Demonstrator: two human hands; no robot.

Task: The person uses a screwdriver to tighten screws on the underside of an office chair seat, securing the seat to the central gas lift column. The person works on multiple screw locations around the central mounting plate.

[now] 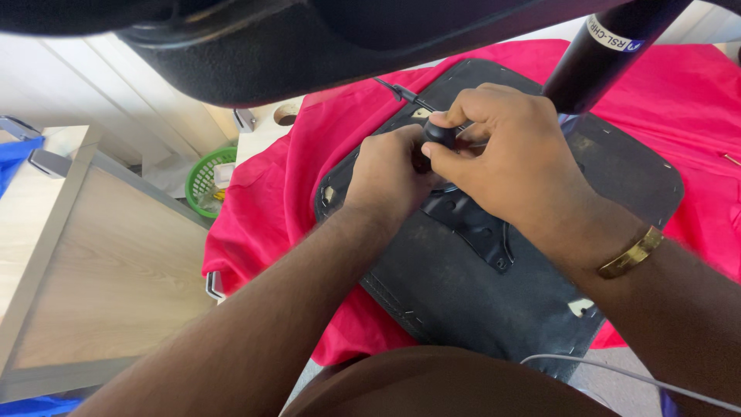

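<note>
Black seat base [463, 293] lies underside-up on red cloth [270, 201]. At its middle bracket [478, 228], left hand [386, 174] is curled, grip hidden; right hand [502, 154] pinches a black knob [440, 133]. Fitting seems unfinished, judging by hands busy there.

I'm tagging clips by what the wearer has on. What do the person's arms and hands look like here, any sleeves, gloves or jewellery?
Both forearms are bare, with no sleeves in view, and both hands are ungloved. The right hand has a flat gold-coloured metal bangle at its wrist. The left hand shows no ring, watch or band.
</note>
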